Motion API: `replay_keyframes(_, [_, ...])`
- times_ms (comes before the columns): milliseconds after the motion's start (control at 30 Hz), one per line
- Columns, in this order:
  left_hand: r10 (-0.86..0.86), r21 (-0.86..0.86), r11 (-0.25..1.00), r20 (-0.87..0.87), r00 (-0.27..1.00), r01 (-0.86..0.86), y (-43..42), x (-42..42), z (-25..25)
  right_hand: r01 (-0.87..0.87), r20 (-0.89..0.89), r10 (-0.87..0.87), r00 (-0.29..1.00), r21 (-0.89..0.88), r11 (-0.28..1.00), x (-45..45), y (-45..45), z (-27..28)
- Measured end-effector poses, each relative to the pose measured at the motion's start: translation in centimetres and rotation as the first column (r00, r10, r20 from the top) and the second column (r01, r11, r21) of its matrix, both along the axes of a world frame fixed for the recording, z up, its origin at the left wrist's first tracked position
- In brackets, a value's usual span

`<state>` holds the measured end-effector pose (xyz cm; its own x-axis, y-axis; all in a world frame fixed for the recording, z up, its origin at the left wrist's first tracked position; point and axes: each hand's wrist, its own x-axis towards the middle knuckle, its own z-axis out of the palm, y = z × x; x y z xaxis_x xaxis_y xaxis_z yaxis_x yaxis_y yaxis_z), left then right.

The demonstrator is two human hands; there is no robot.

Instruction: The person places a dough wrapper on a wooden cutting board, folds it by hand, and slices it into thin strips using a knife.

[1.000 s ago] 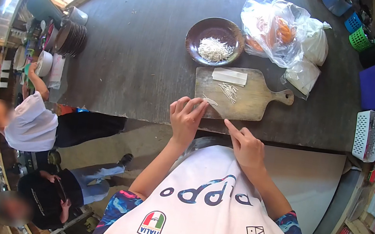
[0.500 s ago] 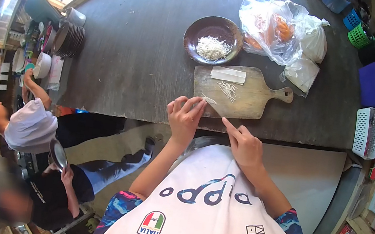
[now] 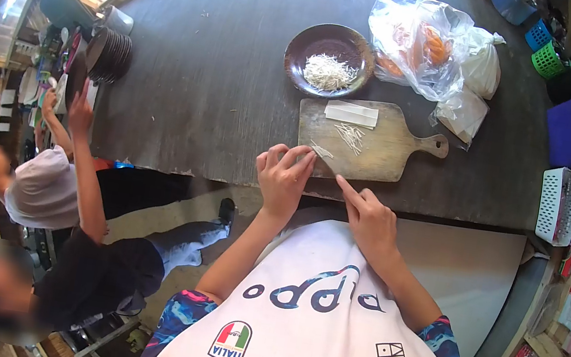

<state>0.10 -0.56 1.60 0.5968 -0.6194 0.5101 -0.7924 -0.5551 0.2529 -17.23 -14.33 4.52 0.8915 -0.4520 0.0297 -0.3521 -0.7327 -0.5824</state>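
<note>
At the near left edge of the wooden cutting board (image 3: 383, 165), my left hand (image 3: 284, 178) is closed, its bent fingertips pressing on thin white strips (image 3: 320, 150). My right hand (image 3: 371, 224) is curled at the board's near edge, index finger stretched forward along what looks like a knife (image 3: 328, 166); its thin blade shows almost edge-on and the handle is hidden by the hand. Further up the board lie a small pile of cut white sticks (image 3: 349, 138) and flat white slices (image 3: 351, 114). Just beyond the board stands a dark round bowl (image 3: 294, 69) holding white shreds (image 3: 329, 73).
Clear plastic bags (image 3: 416, 43) with orange pieces and a white bag lie behind the board on the dark table (image 3: 212, 79). Baskets (image 3: 557, 204) line the right side. Stacked dark plates (image 3: 108, 54) stand far left, near two other people (image 3: 47, 194).
My hands stay nearly in place at the board's near edge. On the left, the dark-clothed person has raised an arm toward the stacked plates; the round plate they held has left their lap.
</note>
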Motion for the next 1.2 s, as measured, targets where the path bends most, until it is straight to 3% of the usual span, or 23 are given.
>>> replay_keyframes(67, [0.011,-0.01,1.0,0.01,1.0,-0.01,-0.1,0.0,-0.1,0.002,-0.042,-0.002,0.999,-0.001,1.0,-1.0,-0.2,0.6])
replay_keyframes(267, [0.016,-0.003,1.0,0.026,1.0,-0.016,0.0,-0.1,-0.3,-0.009,0.057,0.009,0.998,-0.009,1.0,1.1,-0.1,-0.3])
replay_keyframes(467, [0.023,0.01,1.0,0.025,0.999,-0.023,-0.1,-0.2,0.0,-0.021,-0.02,0.02,1.0,-0.068,0.997,1.4,0.3,-0.6])
replay_keyframes(667, [0.03,-0.023,0.999,0.028,0.999,-0.029,-0.1,-0.2,-0.4,-0.008,-0.034,0.008,0.999,-0.01,1.0,-1.2,-0.3,0.4])
replay_keyframes(867, [0.035,-0.015,0.999,0.022,0.999,-0.034,0.0,-0.3,-0.3,-0.01,0.036,0.012,0.999,-0.036,0.999,1.7,-0.2,-0.6])
replay_keyframes(1200, [0.04,-0.067,0.997,-0.038,0.998,-0.042,-0.1,-0.6,-0.3,0.001,-0.029,0.0,1.0,0.011,1.0,0.2,-0.9,-0.2])
